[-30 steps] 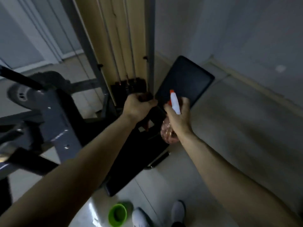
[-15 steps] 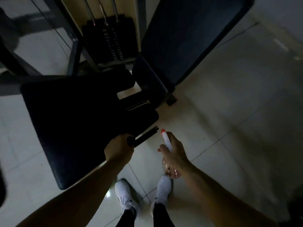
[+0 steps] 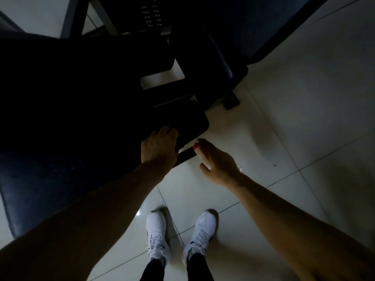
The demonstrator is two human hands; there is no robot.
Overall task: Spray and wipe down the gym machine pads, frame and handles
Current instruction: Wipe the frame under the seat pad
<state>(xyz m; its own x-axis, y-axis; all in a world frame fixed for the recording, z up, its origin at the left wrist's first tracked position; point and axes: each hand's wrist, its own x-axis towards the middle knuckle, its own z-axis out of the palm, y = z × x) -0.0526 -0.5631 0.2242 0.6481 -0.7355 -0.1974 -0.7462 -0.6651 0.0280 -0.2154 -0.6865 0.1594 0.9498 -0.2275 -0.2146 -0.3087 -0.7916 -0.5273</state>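
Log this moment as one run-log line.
left hand: grips small pad edge | right hand: holds spray bottle, red nozzle tip beside black bar

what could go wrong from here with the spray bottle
The spray bottle nozzle in the right hand sits beside the small pad, over bare glossy floor tiles, so mist may land near the shoes: slip risk. It seems to point toward the left hand gripping the pad's edge, which could get sprayed. The dim light may hide missed spots.
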